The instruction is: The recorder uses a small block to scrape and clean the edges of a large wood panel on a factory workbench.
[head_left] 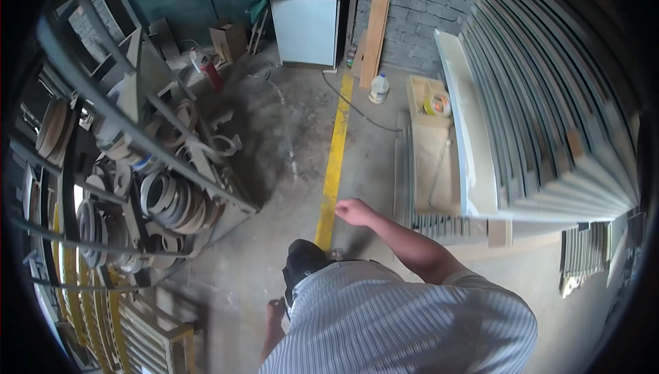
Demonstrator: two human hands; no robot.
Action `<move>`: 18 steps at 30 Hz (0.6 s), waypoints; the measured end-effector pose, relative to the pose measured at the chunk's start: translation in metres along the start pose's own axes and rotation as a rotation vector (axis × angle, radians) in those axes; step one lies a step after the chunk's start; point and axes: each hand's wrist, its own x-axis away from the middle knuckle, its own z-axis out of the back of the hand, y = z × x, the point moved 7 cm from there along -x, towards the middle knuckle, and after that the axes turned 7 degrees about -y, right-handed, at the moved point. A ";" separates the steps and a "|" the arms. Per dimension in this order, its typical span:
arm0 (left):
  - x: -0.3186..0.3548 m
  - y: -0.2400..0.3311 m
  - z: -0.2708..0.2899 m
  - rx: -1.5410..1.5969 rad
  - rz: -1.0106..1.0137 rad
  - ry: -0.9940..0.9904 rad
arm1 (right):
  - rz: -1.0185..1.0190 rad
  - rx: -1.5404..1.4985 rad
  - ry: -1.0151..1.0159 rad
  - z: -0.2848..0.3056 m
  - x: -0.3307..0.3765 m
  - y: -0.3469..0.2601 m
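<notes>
My right hand [353, 211] hangs ahead of my body, above the yellow floor line [336, 147], with its fingers curled in and nothing visible in them. My left hand [274, 310] is low beside my striped shirt [405, 326], its fingers also curled. A small dark spot shows at that hand, too small to name. Neither hand touches the racks or panels around me. One dark shoe [305, 257] is on the floor near the line.
To the left, a metal rack [171, 158] holds several rolls of edge banding [161, 192]. Stacked panels [549, 120] and a wooden tray [432, 161] with a tape roll [436, 104] stand at right. Ahead are a plastic jug [378, 89], a white cabinet [305, 31] and a fire extinguisher [211, 75].
</notes>
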 end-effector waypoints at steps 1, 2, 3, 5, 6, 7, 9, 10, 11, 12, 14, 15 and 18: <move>-0.016 0.007 -0.002 -0.149 -0.050 -0.051 | -0.007 0.011 -0.005 0.023 -0.030 -0.013; -0.016 0.015 0.002 -0.139 -0.064 -0.057 | 0.044 -0.028 0.009 0.048 -0.066 -0.026; -0.045 0.054 0.009 0.033 -0.403 -0.212 | 0.100 -0.082 0.025 0.070 -0.104 -0.034; -0.116 0.091 0.043 0.029 -0.399 -0.215 | 0.096 -0.098 0.078 0.104 -0.169 -0.017; -0.148 0.111 0.069 0.016 -0.388 -0.221 | 0.088 -0.124 0.129 0.119 -0.199 0.000; -0.182 0.132 0.097 -0.001 -0.379 -0.227 | -0.021 -0.083 0.113 0.131 -0.228 0.024; -0.268 0.210 0.150 -0.016 -0.357 -0.240 | -0.189 0.099 -0.014 0.140 -0.276 0.083; -0.301 0.259 0.177 -0.021 -0.361 -0.243 | -0.248 0.241 -0.109 0.156 -0.301 0.110; -0.352 0.287 0.202 -0.532 -0.371 -0.210 | -0.222 0.234 -0.127 0.178 -0.332 0.101; -0.396 0.353 0.230 -0.657 -0.524 -0.027 | -0.216 0.226 -0.042 0.207 -0.347 0.106; -0.485 0.461 0.348 -0.097 -0.519 0.033 | -0.283 0.201 0.042 0.260 -0.389 0.110; -0.500 0.563 0.400 0.091 -0.458 0.098 | -0.311 0.143 0.184 0.296 -0.400 0.118; -0.484 0.794 0.542 0.708 -0.700 -0.110 | -0.297 -0.026 0.377 0.393 -0.483 0.091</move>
